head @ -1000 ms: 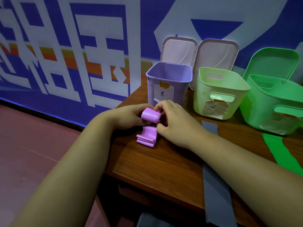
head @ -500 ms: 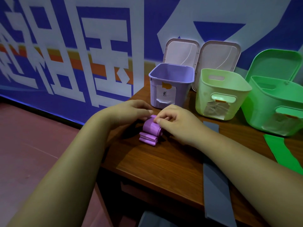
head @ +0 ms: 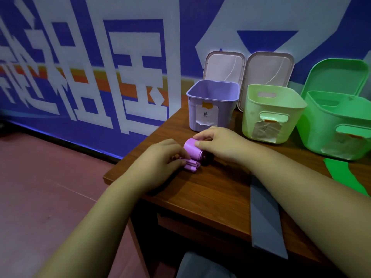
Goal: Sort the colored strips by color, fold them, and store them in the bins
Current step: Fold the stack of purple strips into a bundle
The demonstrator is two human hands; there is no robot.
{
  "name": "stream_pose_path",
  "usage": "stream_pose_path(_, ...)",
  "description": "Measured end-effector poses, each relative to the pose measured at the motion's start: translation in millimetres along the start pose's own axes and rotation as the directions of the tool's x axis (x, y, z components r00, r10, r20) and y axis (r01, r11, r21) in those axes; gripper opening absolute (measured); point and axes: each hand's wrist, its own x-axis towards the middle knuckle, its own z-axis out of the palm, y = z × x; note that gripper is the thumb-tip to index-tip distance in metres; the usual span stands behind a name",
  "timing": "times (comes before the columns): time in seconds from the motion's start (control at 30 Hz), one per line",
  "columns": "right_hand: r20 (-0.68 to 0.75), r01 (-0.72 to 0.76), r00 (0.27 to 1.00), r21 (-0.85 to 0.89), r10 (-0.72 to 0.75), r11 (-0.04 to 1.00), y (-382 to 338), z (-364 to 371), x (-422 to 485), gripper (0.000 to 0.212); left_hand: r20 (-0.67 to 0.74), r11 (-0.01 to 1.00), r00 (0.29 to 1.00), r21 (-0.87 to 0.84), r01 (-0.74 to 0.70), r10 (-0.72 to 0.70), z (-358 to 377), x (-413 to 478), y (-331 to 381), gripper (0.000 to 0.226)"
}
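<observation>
A purple strip (head: 191, 152) lies folded into a small stack on the wooden table (head: 210, 193), its top part curved into a loop. My left hand (head: 162, 157) pinches the folded layers from the left. My right hand (head: 218, 143) grips the loop from the right, thumb on its front. Just behind stands the open purple bin (head: 212, 105). A grey strip (head: 265, 219) runs down the table under my right forearm. A green strip (head: 345, 175) lies at the right edge.
A light green bin (head: 271, 113) and a larger green bin (head: 339, 125) stand to the right of the purple one, all with lids up. A blue and white wall runs behind. The table's left edge drops to a reddish floor.
The folded stack has grown tighter and the loop shorter. My left hand has shifted from behind the loop down onto the folded layers. The view has swung slightly left.
</observation>
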Motion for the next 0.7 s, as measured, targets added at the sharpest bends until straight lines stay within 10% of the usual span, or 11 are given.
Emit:
stream_pose_path(0.2, 0.045, -0.018, 0.999, -0.086, 0.022, 0.996, -6, -8, -2, 0.038, -0.185, 0.993, 0.980, -0.102, 0.054, -0.073, 9, -3, 9, 0.012)
stream_pose_path(0.5, 0.043, 0.041, 0.999, -0.221, -0.032, 0.974, -2, -1, -3, 0.044, 0.018, 0.998, 1.000, -0.054, 0.016, -0.015, 7, -19, 9, 0.025)
stream_pose_path(0.7, 0.007, -0.117, 0.993, -0.219, 0.121, 0.969, 1, -1, -3, 0.072, -0.138, 0.981, 0.977, -0.131, 0.142, -0.160, 4, -12, 10, 0.031)
